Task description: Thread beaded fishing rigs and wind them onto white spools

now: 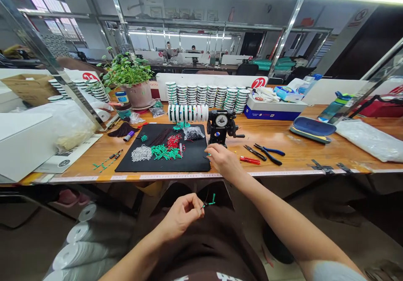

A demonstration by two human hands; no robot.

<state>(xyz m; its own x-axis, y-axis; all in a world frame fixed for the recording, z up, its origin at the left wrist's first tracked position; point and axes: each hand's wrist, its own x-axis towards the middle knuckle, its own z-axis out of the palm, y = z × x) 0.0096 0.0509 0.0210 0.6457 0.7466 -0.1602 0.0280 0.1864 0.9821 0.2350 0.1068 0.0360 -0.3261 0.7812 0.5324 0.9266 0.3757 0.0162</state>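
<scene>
Above my lap, my left hand pinches a thin dark cord strung with green tube beads; the beaded end sticks out to the right of the fingertips. My right hand is raised at the right edge of the black mat, thumb and fingers pressed together. What it pinches is too small to make out. On the mat lie a pile of silvery beads, loose green tube beads, red beads, dark cords and a bag of dark beads.
Behind the mat stands a black hand-cranked winder beside a row of spools. Pliers, black-handled cutters and a red tube lie to the right. Finished-looking beaded cords rest at left, near a potted plant.
</scene>
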